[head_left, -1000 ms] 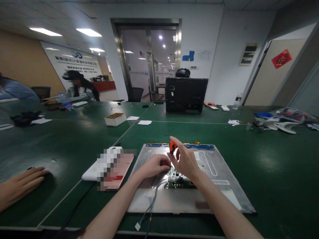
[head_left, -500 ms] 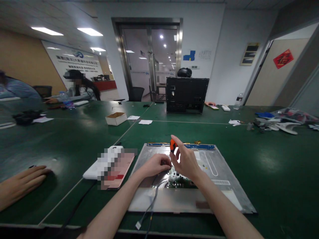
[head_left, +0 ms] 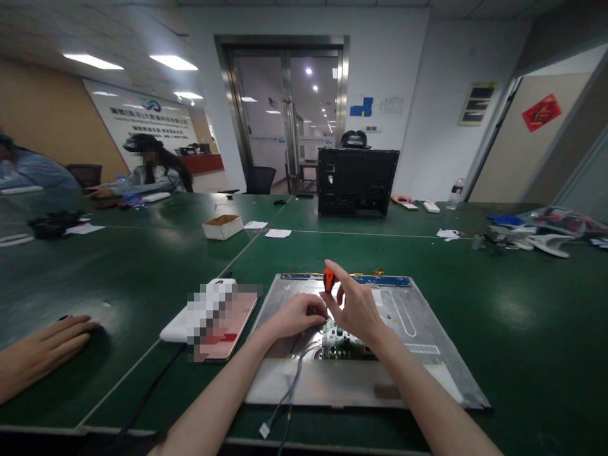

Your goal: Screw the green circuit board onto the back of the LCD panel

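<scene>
One orange-and-black screwdriver [head_left: 329, 279] stands upright in the right hand [head_left: 355, 308], gripped between thumb and forefinger above the far left corner of a green rectangular circuit board [head_left: 342, 345]. The left hand [head_left: 308, 313] has its fingertips drawn together at that corner; whether they hold anything cannot be told. Beneath both, the board lies on a flat silver metal panel [head_left: 422, 326] near the green desk's [head_left: 532, 329] front edge.

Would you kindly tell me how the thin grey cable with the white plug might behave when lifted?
The thin grey cable is probably floppy, as it curves loosely over the silvery metal panel. It looks light, being slender. Its white plug may swing, being at the cable's end.
</scene>
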`<state>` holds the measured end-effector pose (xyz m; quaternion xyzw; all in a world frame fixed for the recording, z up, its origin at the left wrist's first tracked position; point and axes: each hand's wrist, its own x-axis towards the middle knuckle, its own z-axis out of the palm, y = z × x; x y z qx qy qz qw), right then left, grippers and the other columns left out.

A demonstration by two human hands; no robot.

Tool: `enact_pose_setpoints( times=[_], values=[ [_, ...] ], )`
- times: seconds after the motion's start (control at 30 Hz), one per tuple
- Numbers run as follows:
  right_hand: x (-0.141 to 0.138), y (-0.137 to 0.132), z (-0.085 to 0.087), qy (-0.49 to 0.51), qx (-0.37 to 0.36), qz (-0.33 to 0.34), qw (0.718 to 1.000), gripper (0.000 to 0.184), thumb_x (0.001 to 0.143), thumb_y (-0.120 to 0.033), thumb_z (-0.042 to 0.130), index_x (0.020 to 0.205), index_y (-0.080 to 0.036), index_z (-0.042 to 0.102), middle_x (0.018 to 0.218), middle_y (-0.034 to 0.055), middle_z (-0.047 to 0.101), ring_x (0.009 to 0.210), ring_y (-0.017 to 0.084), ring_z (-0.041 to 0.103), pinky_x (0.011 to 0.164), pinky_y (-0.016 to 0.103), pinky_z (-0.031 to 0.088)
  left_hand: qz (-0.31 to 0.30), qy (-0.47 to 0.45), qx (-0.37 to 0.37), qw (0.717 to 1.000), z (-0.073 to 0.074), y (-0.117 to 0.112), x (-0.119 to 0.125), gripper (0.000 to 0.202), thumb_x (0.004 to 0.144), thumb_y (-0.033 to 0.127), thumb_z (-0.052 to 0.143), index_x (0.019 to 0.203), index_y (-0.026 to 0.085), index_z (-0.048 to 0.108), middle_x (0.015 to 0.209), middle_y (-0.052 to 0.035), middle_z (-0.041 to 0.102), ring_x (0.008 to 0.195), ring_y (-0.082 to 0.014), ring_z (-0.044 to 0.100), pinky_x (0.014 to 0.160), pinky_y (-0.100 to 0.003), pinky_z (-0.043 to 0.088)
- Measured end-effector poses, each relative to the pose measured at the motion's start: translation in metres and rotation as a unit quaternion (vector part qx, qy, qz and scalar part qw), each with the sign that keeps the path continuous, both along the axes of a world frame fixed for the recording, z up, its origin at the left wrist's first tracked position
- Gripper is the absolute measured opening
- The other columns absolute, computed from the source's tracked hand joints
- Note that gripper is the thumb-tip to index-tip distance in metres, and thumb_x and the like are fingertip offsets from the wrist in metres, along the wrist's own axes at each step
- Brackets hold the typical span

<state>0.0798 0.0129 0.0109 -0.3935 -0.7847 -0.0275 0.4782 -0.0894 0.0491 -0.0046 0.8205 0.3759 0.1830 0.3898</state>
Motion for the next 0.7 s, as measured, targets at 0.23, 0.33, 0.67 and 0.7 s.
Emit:
enact_pose_setpoints(
  times=[0.23, 0.33, 0.67, 0.7],
  values=[
    [0.0003, -0.0008, 0.0017, 0.011, -0.010, 0.007, 1.000, 0.052, 0.086, -0.021, 0.046, 0.136, -0.021, 0.032, 0.084, 0.0023, 0.065, 0.049, 0.010, 0.055, 0.052, 0.024, 0.044, -0.008, 0.006, 0.008, 1.000, -0.0022, 0.0014, -0.0011, 0.013, 0.070, 0.013, 0.056, 0.079, 0.014, 0.065, 0.069, 0.0005, 0.062, 0.068, -0.0147, 0.055, 0.062, -0.022, 0.043],
    [0.0003, 0.0025, -0.0024, 0.006, 0.011, -0.008, 1.000, 0.051, 0.087, -0.025, 0.048, 0.136, -0.022, 0.033, 0.081, 0.0005, 0.063, 0.050, 0.011, 0.054, 0.053, 0.025, 0.044, -0.004, 0.015, 0.005, 1.000, -0.0008, 0.0012, -0.0010, 0.011, 0.069, 0.014, 0.056, 0.077, 0.015, 0.064, 0.066, 0.0016, 0.060, 0.067, -0.0147, 0.055, 0.060, -0.022, 0.043],
    [0.0008, 0.0003, -0.0008, 0.012, -0.005, 0.013, 1.000, 0.054, 0.086, -0.022, 0.046, 0.138, -0.020, 0.029, 0.082, 0.0021, 0.064, 0.052, 0.011, 0.057, 0.052, 0.024, 0.045, -0.002, 0.002, 0.014, 1.000, -0.0025, 0.0016, -0.0015, 0.011, 0.069, 0.012, 0.056, 0.076, 0.015, 0.064, 0.067, 0.0012, 0.062, 0.068, -0.0151, 0.056, 0.064, -0.024, 0.043],
    [0.0006, -0.0001, -0.0004, 0.014, -0.008, 0.018, 1.000, 0.056, 0.086, -0.021, 0.045, 0.139, -0.019, 0.027, 0.083, 0.0027, 0.064, 0.053, 0.012, 0.057, 0.052, 0.024, 0.045, -0.002, 0.002, 0.014, 1.000, -0.0027, 0.0016, -0.0015, 0.012, 0.069, 0.012, 0.056, 0.077, 0.014, 0.064, 0.068, 0.0009, 0.062, 0.068, -0.0152, 0.056, 0.064, -0.024, 0.043]
  ],
)
